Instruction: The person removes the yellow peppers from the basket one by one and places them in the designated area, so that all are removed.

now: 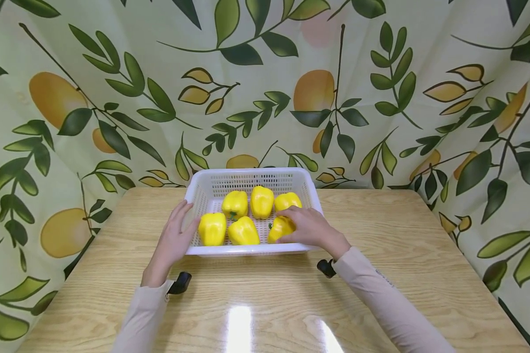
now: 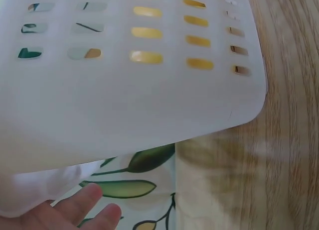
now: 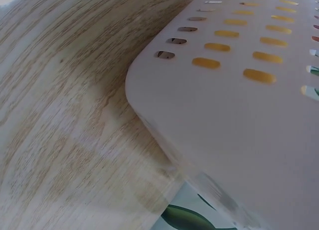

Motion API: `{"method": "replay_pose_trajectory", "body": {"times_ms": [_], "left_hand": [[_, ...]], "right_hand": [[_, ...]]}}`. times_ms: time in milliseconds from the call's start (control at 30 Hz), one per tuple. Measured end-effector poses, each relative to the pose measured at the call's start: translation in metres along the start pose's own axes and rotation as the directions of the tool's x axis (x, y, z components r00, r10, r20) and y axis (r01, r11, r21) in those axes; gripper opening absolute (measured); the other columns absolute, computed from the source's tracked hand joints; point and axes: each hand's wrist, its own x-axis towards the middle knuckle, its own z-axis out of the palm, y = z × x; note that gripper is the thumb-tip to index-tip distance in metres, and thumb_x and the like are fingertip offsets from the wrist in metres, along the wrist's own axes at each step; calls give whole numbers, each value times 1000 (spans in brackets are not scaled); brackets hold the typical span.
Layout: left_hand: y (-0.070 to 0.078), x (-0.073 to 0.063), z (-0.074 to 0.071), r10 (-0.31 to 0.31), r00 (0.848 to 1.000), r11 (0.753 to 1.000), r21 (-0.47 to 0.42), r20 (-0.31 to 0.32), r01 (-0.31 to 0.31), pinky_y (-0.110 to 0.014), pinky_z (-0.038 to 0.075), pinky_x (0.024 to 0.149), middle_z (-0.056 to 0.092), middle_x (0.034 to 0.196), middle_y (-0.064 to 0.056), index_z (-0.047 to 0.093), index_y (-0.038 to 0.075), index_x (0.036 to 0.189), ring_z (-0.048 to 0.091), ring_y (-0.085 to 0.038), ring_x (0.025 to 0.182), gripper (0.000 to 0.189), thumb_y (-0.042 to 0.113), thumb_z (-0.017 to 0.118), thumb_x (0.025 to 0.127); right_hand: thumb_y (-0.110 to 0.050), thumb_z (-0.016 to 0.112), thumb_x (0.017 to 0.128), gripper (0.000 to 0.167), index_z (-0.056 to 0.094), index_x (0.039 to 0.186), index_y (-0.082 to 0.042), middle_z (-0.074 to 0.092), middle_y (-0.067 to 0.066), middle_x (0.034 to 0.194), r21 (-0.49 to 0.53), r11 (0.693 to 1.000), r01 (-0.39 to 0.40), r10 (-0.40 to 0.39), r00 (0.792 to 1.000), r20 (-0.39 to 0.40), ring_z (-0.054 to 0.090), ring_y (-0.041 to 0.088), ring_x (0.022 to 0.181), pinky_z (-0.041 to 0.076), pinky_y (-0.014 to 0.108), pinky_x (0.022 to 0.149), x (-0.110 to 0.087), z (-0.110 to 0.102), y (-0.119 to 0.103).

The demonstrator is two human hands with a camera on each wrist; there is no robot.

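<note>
A white plastic basket [image 1: 251, 251] with slotted walls holds several yellow bell peppers, in a back row and a front row. My right hand [image 1: 309, 226] reaches over the basket's right end and grips the front-right bell pepper [image 1: 279, 229], fingers over its top and thumb low at its front. At the left rim rests my left hand [image 1: 175, 240], its fingers loosely extended and its thumb towards the front-left bell pepper [image 1: 212, 229]. Fingertips [image 2: 107, 217] show beyond the basket wall [image 2: 124, 100] in the left wrist view. The right wrist view shows the basket wall [image 3: 209, 115] but no hand.
The basket stands at the back of a wooden table [image 1: 256, 294], close to a curtain [image 1: 265, 117] printed with leaves and fruit. Black wrist devices [image 1: 180, 283] sit below both hands. Two more peppers, a middle-back one [image 1: 262, 202] and a middle-front one [image 1: 244, 231], lie between the hands.
</note>
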Motion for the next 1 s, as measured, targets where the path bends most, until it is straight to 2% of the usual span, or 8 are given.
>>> {"method": "replay_pose_trajectory", "body": {"times_ms": [233, 400, 733, 1000], "left_hand": [[-1, -2, -1, -61, 998, 993, -97, -2, 60, -69, 16, 118, 15, 167, -11, 35, 7, 153, 14, -41, 153, 56, 30, 47, 103], [-2, -3, -1, -68, 998, 989, -132, 4, 67, -68, 15, 119, 14, 168, -8, 36, 7, 152, 12, -39, 154, 55, 29, 47, 103], [-4, -1, 1, -75, 997, 991, -111, 25, 77, -71, 16, 117, 11, 168, -8, 34, 7, 153, 11, -41, 154, 57, 29, 48, 103], [-4, 0, 0, -43, 999, 994, -102, 27, 45, -71, 17, 116, 11, 168, -11, 35, 3, 152, 12, -43, 153, 56, 27, 48, 103]], "right_hand": [[-43, 84, 75, 63, 64, 129, -16, 66, 2, 132, -3, 1000, -6, 6, 1000, -7, 60, 22, 117, 46, 53, 101, 3, 1, -4], [-41, 86, 73, 62, 66, 126, -17, 67, 1, 129, -10, 1000, -12, 12, 1000, -13, 60, 20, 110, 48, 49, 98, 3, 1, -5], [-41, 87, 72, 66, 66, 130, -16, 65, 7, 130, -48, 998, -31, 31, 1000, -2, 61, 24, 111, 50, 47, 94, 4, 2, -4], [-41, 87, 72, 64, 67, 127, -16, 70, 1, 125, -26, 999, -31, 32, 999, 4, 60, 19, 97, 49, 45, 94, 5, 2, -5]]}}
